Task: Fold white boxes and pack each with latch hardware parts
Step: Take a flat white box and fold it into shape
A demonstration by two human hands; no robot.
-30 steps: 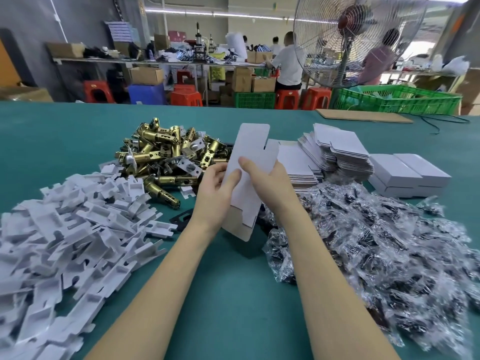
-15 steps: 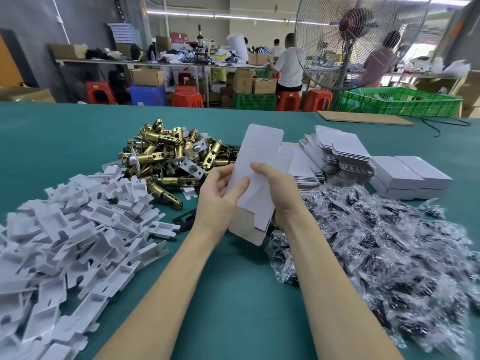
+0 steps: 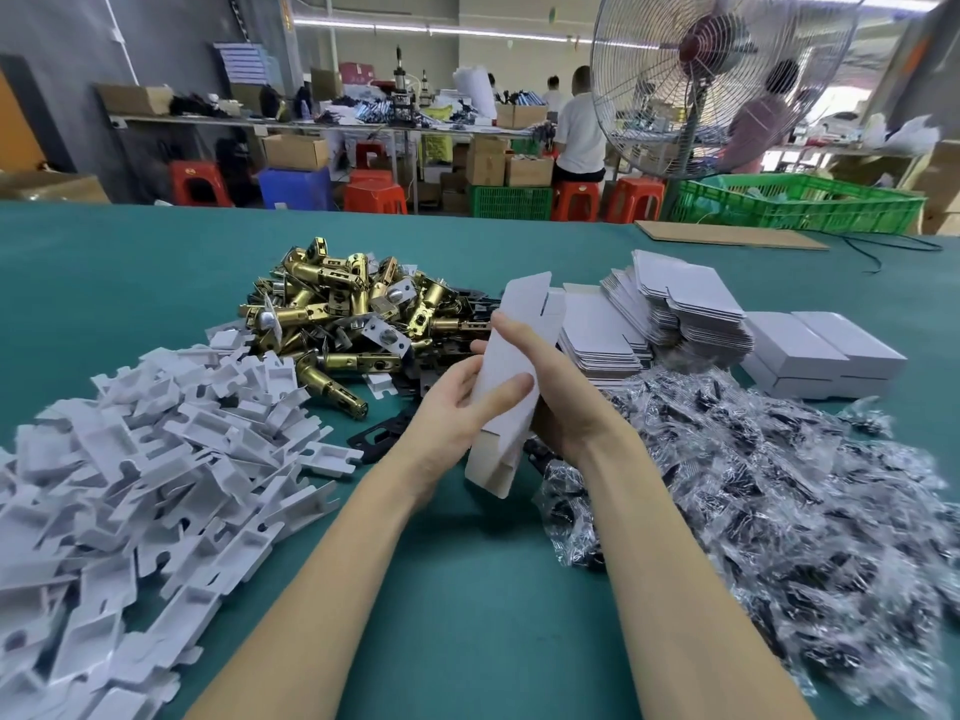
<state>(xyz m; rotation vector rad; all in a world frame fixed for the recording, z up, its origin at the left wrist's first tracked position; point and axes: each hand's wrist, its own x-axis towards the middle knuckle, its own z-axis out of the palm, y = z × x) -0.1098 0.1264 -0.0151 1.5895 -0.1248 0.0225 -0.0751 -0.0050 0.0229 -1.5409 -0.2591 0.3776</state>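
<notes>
Both hands hold one white box blank (image 3: 511,366) upright above the green table (image 3: 467,589). My left hand (image 3: 457,402) grips its left side, thumb lying across the front panel. My right hand (image 3: 561,387) wraps the right side from behind, fingers curled over the edge. The blank is partly opened into a sleeve, brown inside showing at the bottom. Brass latch bolts (image 3: 343,309) lie heaped behind it. White plastic inserts (image 3: 156,459) are piled at left. Bagged hardware (image 3: 753,485) spreads at right.
Flat white box blanks (image 3: 670,309) are stacked behind my right hand, with two folded white boxes (image 3: 826,356) further right. Black plates (image 3: 379,433) lie under my left wrist. A standing fan (image 3: 696,80), a green crate (image 3: 800,202) and people at benches are beyond the table.
The flat blank has been squeezed open into a narrower sleeve shape. My right hand has slid round its right edge and my left thumb now lies across the front.
</notes>
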